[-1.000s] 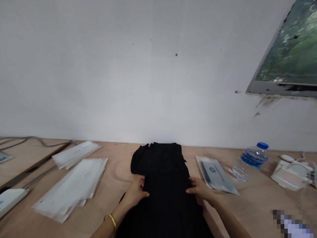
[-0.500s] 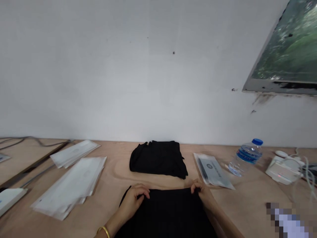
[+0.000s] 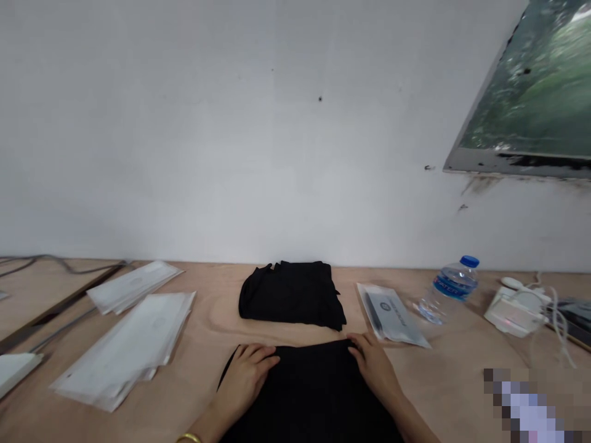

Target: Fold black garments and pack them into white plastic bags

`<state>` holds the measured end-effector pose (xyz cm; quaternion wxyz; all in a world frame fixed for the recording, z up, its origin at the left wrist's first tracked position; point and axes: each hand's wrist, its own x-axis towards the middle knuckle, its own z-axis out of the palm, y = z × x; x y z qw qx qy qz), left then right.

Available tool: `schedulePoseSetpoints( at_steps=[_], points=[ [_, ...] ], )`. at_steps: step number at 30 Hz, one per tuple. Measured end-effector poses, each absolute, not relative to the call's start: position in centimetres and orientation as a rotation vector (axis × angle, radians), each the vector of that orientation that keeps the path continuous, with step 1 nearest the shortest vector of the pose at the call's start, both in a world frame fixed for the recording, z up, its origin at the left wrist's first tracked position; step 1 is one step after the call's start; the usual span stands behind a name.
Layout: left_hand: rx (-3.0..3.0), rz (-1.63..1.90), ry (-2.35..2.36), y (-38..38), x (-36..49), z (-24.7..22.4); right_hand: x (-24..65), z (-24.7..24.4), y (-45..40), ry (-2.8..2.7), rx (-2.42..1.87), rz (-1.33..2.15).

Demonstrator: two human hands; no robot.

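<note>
Your left hand (image 3: 244, 376) and right hand (image 3: 373, 368) open, not gripping, resting flat on black garment (image 3: 309, 397) near far edge, apparently to smooth it. Garment lies on plywood tabletop (image 3: 438, 375), just short of folded black stack (image 3: 290, 295).

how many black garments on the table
2: a folded black garment lying by the wall, and a black garment nearer the person, under the left hand and right hand. The folded one may hide more.

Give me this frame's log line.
left hand: flat on black garment | right hand: on its far edge | beyond: folded black garment
</note>
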<state>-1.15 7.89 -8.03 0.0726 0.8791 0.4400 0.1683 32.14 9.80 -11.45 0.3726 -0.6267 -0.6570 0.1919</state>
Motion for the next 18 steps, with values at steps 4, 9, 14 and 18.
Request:
schedulePoseSetpoints(
  at_steps=[4, 9, 14, 18],
  points=[
    [2.683, 0.407, 1.375, 6.8, -0.8, -7.5, 29.9, -10.8, 8.8, -1.679, -1.674, 0.332],
    [2.782, 0.440, 1.214, 3.7, 0.7, -8.5, 24.6, -11.0, 5.5, -2.149, -1.518, 0.410],
    [2.847, 0.315, 1.195, 3.0, 0.3, -9.7, 26.6, -11.7, 5.0, -2.307, -1.615, 0.462],
    [2.951, 0.302, 1.176, 2.9, -0.6, -8.3, 29.6, -11.6, 4.9, -2.275, -1.675, 0.296]
  ],
)
